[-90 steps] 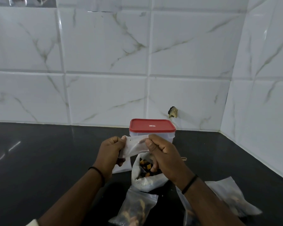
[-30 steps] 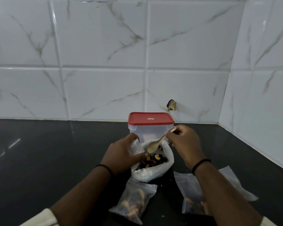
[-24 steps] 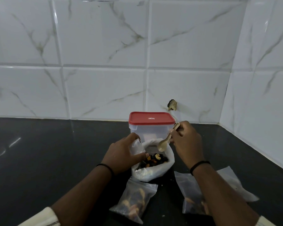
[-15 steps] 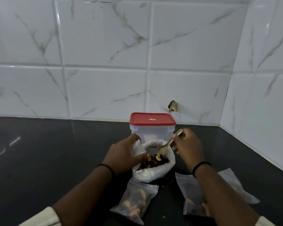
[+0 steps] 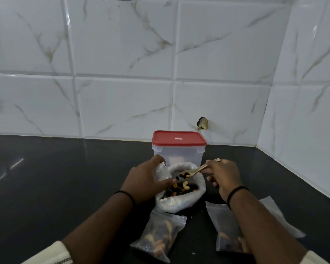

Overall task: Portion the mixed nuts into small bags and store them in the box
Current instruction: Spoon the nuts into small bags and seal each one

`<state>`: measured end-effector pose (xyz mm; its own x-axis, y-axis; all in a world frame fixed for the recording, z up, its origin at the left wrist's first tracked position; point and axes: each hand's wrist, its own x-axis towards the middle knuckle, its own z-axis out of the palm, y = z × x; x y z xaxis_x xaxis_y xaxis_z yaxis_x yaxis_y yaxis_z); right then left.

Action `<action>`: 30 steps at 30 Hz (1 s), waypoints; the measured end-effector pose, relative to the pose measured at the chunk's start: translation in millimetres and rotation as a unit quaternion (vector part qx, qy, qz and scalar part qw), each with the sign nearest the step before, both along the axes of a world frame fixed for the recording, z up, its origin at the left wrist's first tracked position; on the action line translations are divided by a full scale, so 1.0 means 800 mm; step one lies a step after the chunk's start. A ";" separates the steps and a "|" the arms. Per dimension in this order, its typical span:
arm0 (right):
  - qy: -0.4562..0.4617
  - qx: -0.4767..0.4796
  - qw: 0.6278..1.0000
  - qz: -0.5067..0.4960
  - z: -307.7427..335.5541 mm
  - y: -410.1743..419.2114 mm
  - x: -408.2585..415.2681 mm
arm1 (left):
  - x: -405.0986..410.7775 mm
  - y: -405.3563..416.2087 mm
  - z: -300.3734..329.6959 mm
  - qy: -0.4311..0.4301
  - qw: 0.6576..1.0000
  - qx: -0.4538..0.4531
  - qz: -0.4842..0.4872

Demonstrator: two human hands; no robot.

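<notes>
- Black counter runs wide and bare to the left of the box; white tiled wall stands close behind the box, and a side wall closes in to its right, so free room lies mostly leftward
- Box, clear with its red lid on, stands upright near the back wall; storing has not begun, I judge
- Big white bag of mixed nuts sits open just in front of the box, plenty left
- Two filled small bags lie nearer than the box: one before the big bag, one partly under the right forearm
- Left hand grips an open small bag at the big bag's left rim
- Right hand, fingers curled, pinches a wooden spoon, loaded, over the big bag; third portion is being filled
</notes>
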<state>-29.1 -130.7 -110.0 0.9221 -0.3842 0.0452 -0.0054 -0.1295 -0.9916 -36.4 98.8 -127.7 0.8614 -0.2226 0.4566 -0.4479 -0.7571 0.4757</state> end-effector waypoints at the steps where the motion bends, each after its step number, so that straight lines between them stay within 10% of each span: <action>1: -0.004 0.013 1.000 -0.008 0.002 -0.001 -0.001 | 0.000 0.000 0.000 0.001 1.000 0.000 -0.001; 16: -0.085 0.134 0.985 0.068 0.033 0.027 -0.028 | -0.001 -0.004 0.005 -0.001 0.999 -0.034 -0.014; 30: -0.337 -0.098 0.906 0.235 0.044 0.054 -0.049 | -0.010 -0.015 0.009 0.038 0.977 -0.199 -0.070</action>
